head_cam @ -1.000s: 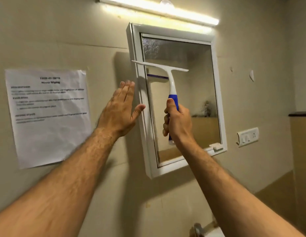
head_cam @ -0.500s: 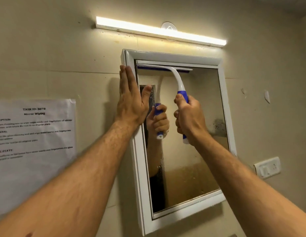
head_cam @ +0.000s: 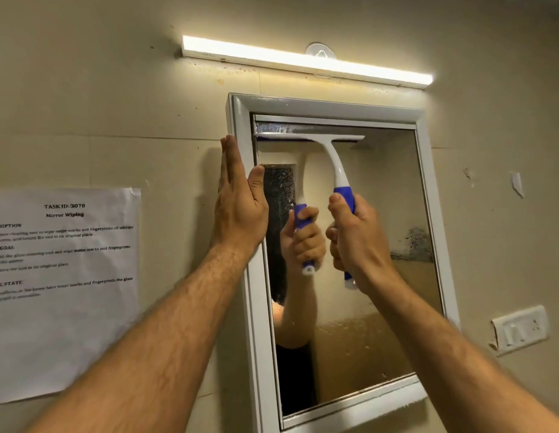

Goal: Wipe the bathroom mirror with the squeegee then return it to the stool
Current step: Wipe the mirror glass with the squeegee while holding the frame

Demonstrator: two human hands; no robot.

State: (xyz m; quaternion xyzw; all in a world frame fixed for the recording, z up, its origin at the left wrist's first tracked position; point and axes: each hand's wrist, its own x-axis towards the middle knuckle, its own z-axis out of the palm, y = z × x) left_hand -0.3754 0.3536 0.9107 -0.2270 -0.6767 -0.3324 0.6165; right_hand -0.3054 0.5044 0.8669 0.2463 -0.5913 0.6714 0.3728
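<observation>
- The left hand (head_cam: 237, 210) lies flat against the outer left edge of the mirror cabinet frame (head_cam: 240, 126), fingers straight and together, thumb reaching across the front of the frame toward the glass. As I judge it, if this bracing pressure eases while the blade is drawn down, the cabinet could shift or its door swing, and the blade would lose even contact.
- The thumb sits right at the edge of the glass, so it could leave a fresh fingerprint where the wiping is meant to remove them.
- The squeegee (head_cam: 329, 157) has its white blade pressed to the mirror (head_cam: 381, 189) near the top, covering the left part of the glass only. Its right end stops short of the right side, so one pass would likely leave an unwiped strip there.
- The right hand (head_cam: 356, 245) is wrapped tight round the blue handle, fingers curled, thumb up along the grip. A tilted wrist could lift one blade end and leave streaks.
- Water spotting shows above the blade and in a patch at the right of the glass, so wiping looks barely begun. The stool is not in view.
- The wall is beige and marked. A printed task sheet (head_cam: 62, 289) is taped at the left, a lit tube light (head_cam: 303, 62) runs above the cabinet, and a switch plate (head_cam: 519, 329) sits at the lower right.
</observation>
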